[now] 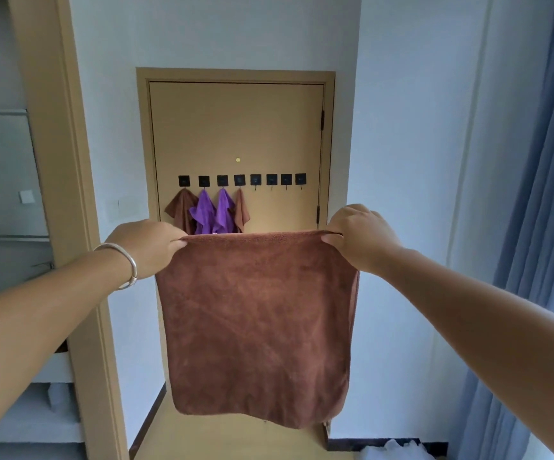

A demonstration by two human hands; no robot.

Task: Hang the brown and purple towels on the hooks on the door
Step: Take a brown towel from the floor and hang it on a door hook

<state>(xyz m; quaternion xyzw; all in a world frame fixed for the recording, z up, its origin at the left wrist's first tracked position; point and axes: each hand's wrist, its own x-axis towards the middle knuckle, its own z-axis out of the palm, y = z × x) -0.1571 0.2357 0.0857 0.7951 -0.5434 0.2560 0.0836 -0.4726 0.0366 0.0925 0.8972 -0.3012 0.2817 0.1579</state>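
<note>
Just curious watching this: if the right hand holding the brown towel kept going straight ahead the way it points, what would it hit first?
Probably the door. The right hand points toward its right side, below the empty hooks; nothing visible lies between, though depth is unclear.

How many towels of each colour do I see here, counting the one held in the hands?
Brown towels: 3, two on hooks and one held
Purple towels: 2
Total: 5

tan door (235, 127) with eight black hooks (271, 179), brown towels (182, 209) and purple towels (205, 212) on the left four
</note>
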